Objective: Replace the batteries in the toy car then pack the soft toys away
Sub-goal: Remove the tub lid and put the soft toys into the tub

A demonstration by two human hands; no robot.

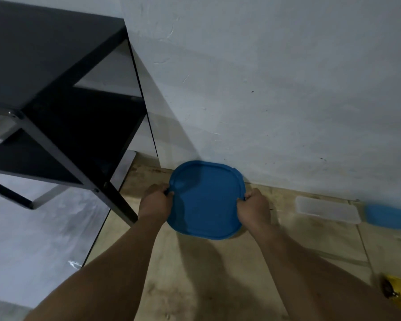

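gripping the blue lid (205,200) from opposite sides, the left hand (156,202) pinched its left rim and the right hand (255,210) pinched its right rim, fingers curled tight over the edge on both, so neither hand was free and both were holding the same thing. the lid sat squarely between the 2 hands, its face turned up toward the camera, roughly as broad as it was long, with no clear long axis; both hands were equally near because both touched it. whether a tub sat directly under the lid could not be told, since the lid hid whatever was below, though a sliver of paler blue showed at its lower right edge. it appeared to be low over the tan floor (195,274), close to the foot of the pale wall (287,89). to the left stood a black shelf unit (56,89), its nearest leg just beside the left wrist, the likeliest thing to catch an elbow. to the right, well apart, lay a clear container (326,209) and beyond it a second blue piece (389,216), blurred. a yellow object (397,297) showed at the lower right edge, possibly the toy car, too cropped to be sure. no soft toys were in view, so the packing seemed to be at the lid stage, either opening or closing.
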